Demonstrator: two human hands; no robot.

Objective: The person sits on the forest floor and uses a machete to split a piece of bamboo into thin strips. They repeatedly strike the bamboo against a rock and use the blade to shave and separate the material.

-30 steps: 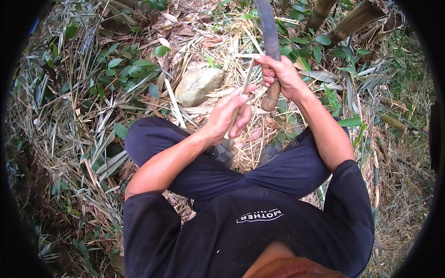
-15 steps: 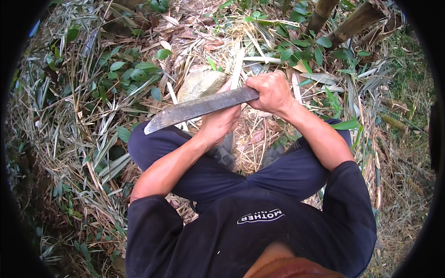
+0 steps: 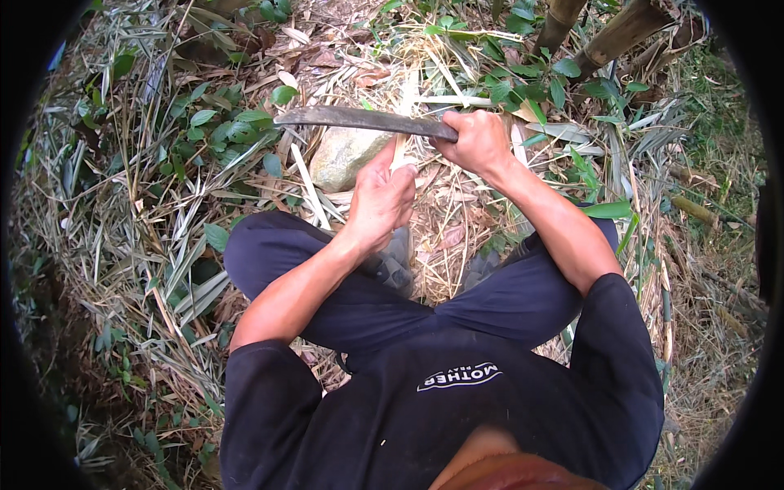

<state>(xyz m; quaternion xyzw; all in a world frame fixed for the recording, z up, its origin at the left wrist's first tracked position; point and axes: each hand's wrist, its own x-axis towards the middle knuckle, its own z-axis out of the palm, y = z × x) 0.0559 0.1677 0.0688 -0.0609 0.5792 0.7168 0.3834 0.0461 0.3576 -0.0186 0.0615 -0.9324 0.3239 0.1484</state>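
My right hand (image 3: 480, 145) is closed around the handle end of a machete (image 3: 359, 119). Its long dark blade reaches left, nearly level, passing over the near side of a pale stone. My left hand (image 3: 384, 196) sits just below the blade, fingers closed on a thin pale strip (image 3: 400, 153) that looks like split bamboo. The strip points away from me and runs under the blade, its far part blending into the straw. The machete's handle is mostly hidden in my right fist.
A rounded stone (image 3: 339, 160) rests on the ground beyond my left knee. Cut bamboo stumps (image 3: 625, 39) stand at the far right. Dry leaves and straw cover the ground, with leafy green plants (image 3: 245, 126) at the left. My bent knees frame the near space.
The machete has moved away from me, its tip swinging farther out and its blade turning more edge-on. My left hand has shifted slightly left, exposing the strip near its fingers.
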